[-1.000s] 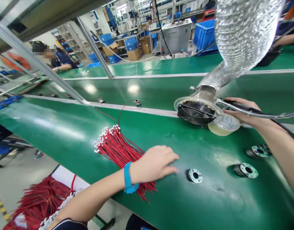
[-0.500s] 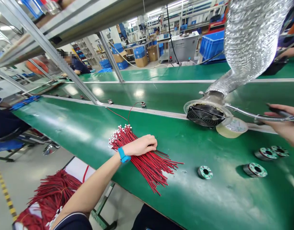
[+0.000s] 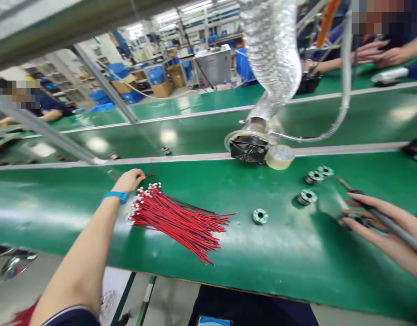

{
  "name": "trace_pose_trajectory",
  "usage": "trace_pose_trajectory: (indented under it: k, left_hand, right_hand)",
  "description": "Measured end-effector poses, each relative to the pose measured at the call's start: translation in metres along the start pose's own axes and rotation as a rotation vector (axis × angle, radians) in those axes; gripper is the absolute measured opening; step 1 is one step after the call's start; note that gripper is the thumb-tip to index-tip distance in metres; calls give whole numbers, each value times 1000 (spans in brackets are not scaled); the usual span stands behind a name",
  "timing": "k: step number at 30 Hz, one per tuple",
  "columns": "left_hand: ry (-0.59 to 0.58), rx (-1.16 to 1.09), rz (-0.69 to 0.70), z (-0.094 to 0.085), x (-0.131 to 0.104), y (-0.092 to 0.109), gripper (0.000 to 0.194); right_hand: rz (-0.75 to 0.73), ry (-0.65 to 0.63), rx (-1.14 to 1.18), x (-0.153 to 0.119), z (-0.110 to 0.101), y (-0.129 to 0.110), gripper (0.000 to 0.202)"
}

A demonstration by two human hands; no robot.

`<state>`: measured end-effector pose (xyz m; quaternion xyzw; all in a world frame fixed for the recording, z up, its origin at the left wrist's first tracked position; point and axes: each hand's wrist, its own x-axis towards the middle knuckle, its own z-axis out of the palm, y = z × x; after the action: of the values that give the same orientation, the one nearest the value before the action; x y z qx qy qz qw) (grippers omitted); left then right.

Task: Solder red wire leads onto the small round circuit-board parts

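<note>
Green matting covers the long bench, and a silvery foil duct drops from above to a small black fan near its far rail, with a roll of clear tape just beside the fan. Blue crates and cardboard boxes are stacked in the background, and other people's arms rest on the next green line beyond.

At the near left, the left hand, a blue band on its wrist, is curled loosely at the white-tipped end of a bundle of red wires lying fanned on the bench; its fingertips pinch a single red wire that loops away towards the rail. The hand sits just beside the bundle's connector ends, touching or almost touching them.

At the right edge, the right hand has its fingers stretched long and narrow around a dark, thin soldering iron, whose tip points up and left. Its fingertips hover by a small round circuit board, partly hidden. Four more round boards lie well apart on the mat between the hands
</note>
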<state>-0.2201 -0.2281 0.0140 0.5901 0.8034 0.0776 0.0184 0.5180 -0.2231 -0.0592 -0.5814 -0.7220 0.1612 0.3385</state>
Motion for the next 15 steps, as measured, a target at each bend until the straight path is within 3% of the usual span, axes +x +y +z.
trace_pose_trajectory:
  k: [1, 4, 6, 9, 12, 14, 15]
  left_hand:
    - [13, 4, 6, 1, -1, -3, 18]
    - [125, 13, -9, -4, -5, -13, 30]
    - [271, 10, -56, -12, -6, -18, 35]
    - [522, -23, -107, -23, -10, -6, 34]
    - [727, -53, 34, -27, -24, 43, 27]
    - [759, -40, 296, -22, -44, 95, 18]
    - [698, -35, 473, -18, -57, 124, 14]
  right_hand:
    - [-15, 26, 9, -10, -1, -13, 71]
    - [-56, -67, -20, -25, -1, -37, 48]
    - [-89, -87, -17, -28, 1, -45, 43]
    - [-146, 38, -11, -33, 11, -60, 44]
    - [-214, 177, -54, -41, 31, -92, 50]
    - [-267, 226, -103, -45, 48, -117, 51]
    - [-290, 249, -127, -45, 57, -129, 50]
